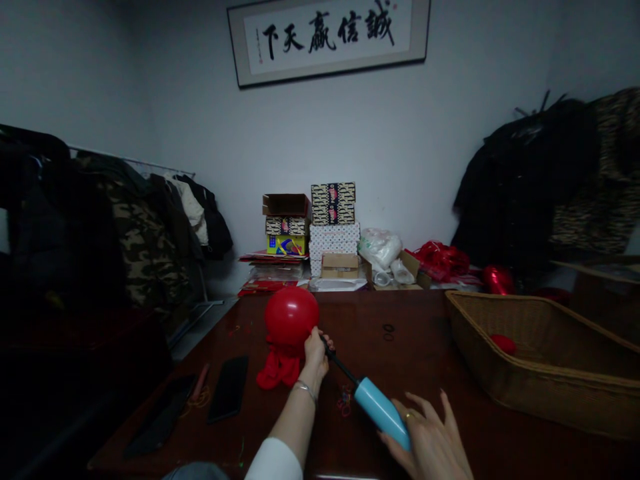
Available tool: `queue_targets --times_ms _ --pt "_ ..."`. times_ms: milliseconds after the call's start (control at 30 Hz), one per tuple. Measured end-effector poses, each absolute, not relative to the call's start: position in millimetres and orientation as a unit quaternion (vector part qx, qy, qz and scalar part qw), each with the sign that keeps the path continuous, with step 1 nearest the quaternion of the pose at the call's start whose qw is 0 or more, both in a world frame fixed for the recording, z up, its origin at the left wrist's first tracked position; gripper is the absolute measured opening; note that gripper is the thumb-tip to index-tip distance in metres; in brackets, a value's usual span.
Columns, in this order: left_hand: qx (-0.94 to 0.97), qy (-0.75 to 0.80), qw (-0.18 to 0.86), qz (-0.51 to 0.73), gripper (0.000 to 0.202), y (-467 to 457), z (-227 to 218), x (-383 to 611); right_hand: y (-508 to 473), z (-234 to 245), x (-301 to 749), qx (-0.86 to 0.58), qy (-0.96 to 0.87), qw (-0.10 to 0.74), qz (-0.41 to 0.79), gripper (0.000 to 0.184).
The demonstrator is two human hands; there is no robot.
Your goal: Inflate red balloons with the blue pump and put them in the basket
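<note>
My left hand (pixel 317 347) is closed around the neck of an inflated red balloon (pixel 291 313) and the black nozzle end of a light blue balloon pump (pixel 381 412). A silver bangle is on that wrist. At the pump's rear end, my right hand (pixel 433 437) has its thumb and a finger on either side of the blue barrel, the other fingers spread away. A length of dark rod (pixel 346 368) shows between the nozzle and the barrel. Under the balloon lies a bunched red item (pixel 280 367), its kind unclear.
On the brown table (pixel 425 340) lie a black phone (pixel 228 389), a dark flat item (pixel 161 412), rubber bands (pixel 344 401) and two dark rings (pixel 389 332). A wicker basket (pixel 555 380) with a red item (pixel 503 344) stands right. Boxes (pixel 334 243) line the back edge.
</note>
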State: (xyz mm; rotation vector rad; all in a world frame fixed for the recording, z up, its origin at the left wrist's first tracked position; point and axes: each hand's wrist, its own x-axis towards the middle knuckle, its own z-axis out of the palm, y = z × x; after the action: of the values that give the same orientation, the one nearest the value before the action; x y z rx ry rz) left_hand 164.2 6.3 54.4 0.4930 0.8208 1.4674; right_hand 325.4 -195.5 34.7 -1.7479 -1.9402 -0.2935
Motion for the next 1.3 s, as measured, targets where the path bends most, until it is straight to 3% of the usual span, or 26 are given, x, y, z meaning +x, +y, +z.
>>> queue_targets --times_ms 267,867,1300 --pt "0.203 0.355 0.651 0.639 0.024 11.1 62.2 165.2 -209.8 19.4 347.3 -0.631 -0.722 0.256 -0.124 0.038" --pt "0.208 0.349 0.671 0.62 0.02 -12.2 48.7 192.1 -166.8 72.5 290.9 -0.678 -0.687 0.246 -0.085 0.029" --pt "0.223 0.353 0.658 0.627 0.019 -4.4 50.0 178.2 -194.7 30.7 323.2 -0.641 -0.715 0.254 -0.116 0.042"
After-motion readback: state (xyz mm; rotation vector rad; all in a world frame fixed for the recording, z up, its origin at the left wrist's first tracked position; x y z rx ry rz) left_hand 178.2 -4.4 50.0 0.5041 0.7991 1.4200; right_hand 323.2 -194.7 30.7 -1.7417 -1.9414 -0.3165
